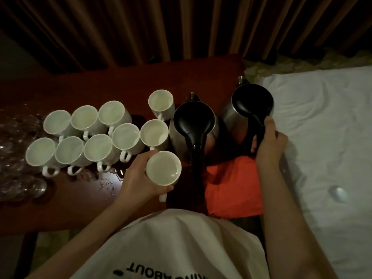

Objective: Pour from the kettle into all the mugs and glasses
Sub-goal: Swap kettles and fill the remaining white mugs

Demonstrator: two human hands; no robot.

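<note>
The kettle (249,105) on the right, standing upright at the table's (141,77) end beside the bed (322,127), has its black handle gripped by the right hand (269,141), while the left hand (141,178) clasps a white mug (163,168) by its body near the table's front edge. A second kettle (193,121) stands untouched between them. Whether the nine other mugs (100,133) hold liquid I cannot tell; the glasses (18,158) at far left look unfilled, so much pouring probably remains.

2 steel kettles (249,109) upright; white mugs (86,137) clustered left.
</note>
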